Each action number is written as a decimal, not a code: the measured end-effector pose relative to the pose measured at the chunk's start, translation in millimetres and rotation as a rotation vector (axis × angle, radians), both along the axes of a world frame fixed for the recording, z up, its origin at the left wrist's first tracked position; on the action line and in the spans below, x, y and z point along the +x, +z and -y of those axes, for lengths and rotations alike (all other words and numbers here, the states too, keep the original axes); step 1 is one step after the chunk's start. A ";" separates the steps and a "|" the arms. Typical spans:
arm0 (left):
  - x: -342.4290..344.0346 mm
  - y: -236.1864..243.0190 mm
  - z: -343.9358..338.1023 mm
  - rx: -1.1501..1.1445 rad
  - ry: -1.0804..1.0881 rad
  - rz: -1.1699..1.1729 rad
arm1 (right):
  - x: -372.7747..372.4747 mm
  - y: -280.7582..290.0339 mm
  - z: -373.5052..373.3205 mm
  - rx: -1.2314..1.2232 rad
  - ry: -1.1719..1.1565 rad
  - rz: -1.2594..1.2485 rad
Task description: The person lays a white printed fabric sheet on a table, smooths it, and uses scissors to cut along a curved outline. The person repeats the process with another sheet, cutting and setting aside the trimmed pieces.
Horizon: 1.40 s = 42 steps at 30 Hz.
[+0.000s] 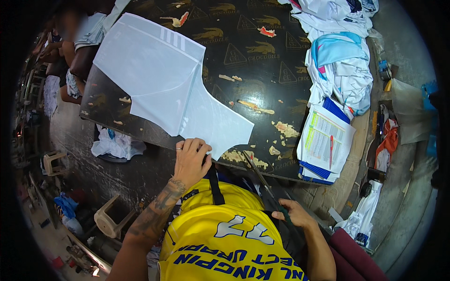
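Note:
A white garment (150, 70) with pale stripes lies flat over the table's left half, its narrower part reaching toward the near edge. My left hand (191, 157) is at that near edge with bent fingers closed on the garment's border; the fingertips are partly hidden. Down by my right side, my right hand (297, 215) grips a pair of long dark scissors (262, 180) by the handles. Their blades point up and left toward the table's near edge, apart from the cloth.
The dark table (243, 42) has worn, peeling patches. Papers (323, 140) with a red pen (331, 152) lie at its right, below heaped white and light-blue clothes (342, 70). Plastic stools (112, 218) stand on the floor at left. Another person (70, 51) sits at far left.

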<state>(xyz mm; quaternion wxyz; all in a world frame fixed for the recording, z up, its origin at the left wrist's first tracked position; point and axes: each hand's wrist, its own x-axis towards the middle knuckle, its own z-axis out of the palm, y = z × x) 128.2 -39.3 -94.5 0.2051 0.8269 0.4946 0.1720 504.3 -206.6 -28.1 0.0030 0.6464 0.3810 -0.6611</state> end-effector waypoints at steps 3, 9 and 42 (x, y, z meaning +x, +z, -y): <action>2.5 3.0 3.0 0.023 0.043 0.044 | -19.1 -9.6 -11.2 -0.043 0.096 0.041; 8.1 -10.8 -4.7 -0.029 0.062 0.129 | -82.3 -34.1 -35.7 0.008 0.128 0.053; 2.1 -21.3 -10.3 -0.132 0.053 0.146 | -137.1 -35.7 -99.7 -0.010 -0.065 0.048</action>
